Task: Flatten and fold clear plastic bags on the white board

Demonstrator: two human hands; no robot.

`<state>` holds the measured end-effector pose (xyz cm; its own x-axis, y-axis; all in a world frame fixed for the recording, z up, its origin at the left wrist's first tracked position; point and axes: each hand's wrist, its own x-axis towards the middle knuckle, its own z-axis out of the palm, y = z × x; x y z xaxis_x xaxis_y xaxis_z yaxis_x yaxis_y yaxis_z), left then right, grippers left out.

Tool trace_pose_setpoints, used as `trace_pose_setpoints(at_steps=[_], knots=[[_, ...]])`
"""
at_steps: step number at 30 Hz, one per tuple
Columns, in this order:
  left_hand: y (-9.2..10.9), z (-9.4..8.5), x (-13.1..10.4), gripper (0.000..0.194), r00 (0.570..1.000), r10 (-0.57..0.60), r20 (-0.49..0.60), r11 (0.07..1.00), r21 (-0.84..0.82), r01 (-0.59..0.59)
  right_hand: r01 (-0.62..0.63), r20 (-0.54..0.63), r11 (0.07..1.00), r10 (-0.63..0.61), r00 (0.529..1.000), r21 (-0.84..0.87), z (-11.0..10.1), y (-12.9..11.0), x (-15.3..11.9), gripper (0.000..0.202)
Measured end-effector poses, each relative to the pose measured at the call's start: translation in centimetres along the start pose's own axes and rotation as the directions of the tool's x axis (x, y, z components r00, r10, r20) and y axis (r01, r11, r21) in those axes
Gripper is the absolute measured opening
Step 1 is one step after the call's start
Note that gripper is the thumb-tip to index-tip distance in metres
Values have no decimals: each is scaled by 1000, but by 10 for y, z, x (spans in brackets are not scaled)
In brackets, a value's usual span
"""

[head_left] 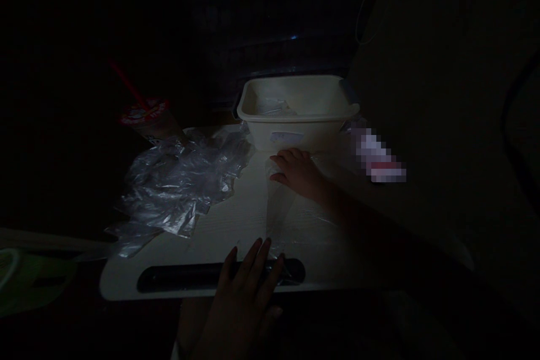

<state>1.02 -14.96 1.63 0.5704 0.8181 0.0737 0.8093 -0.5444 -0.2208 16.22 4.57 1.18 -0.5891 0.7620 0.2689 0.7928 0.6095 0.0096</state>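
Note:
My right hand [301,174] lies on a clear plastic bag [280,211] spread flat on a small white table [236,225], just in front of a cream bin. Its fingers are spread, pointing left. At the table's near edge is my left hand [242,298], fingers apart over a dark slot [181,277] and touching or close to the bag's near end. A heap of crumpled clear plastic bags [177,185] covers the table's left side. The cream bin [295,134] has a small label on its front and some clear plastic inside.
Behind the heap stands a sealed drink cup [154,121] with a red straw [129,84]. A pixelated object [379,157] is right of the bin. Something green [40,281] sits low at the left. The room is very dark.

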Motion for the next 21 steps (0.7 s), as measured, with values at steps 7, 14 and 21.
trace_pose_setpoints(at_steps=[7, 14, 21], knots=[[-2, 5, 0, 51, 999, -7, -50, 999, -37, 5, -28, -4, 998, 28, 1000, 53, 0, 0, 0, 44], [0, 2, 0, 54, 999, -37, -1, 997, -64, 37, -45, -27, 984, 50, 998, 173, -5, 3, 1, 34], [-1, 0, 0, 53, 1000, -28, -12, 998, -54, 28, -36, -74, 949, 63, 995, 312, -14, 17, -4, 28]])
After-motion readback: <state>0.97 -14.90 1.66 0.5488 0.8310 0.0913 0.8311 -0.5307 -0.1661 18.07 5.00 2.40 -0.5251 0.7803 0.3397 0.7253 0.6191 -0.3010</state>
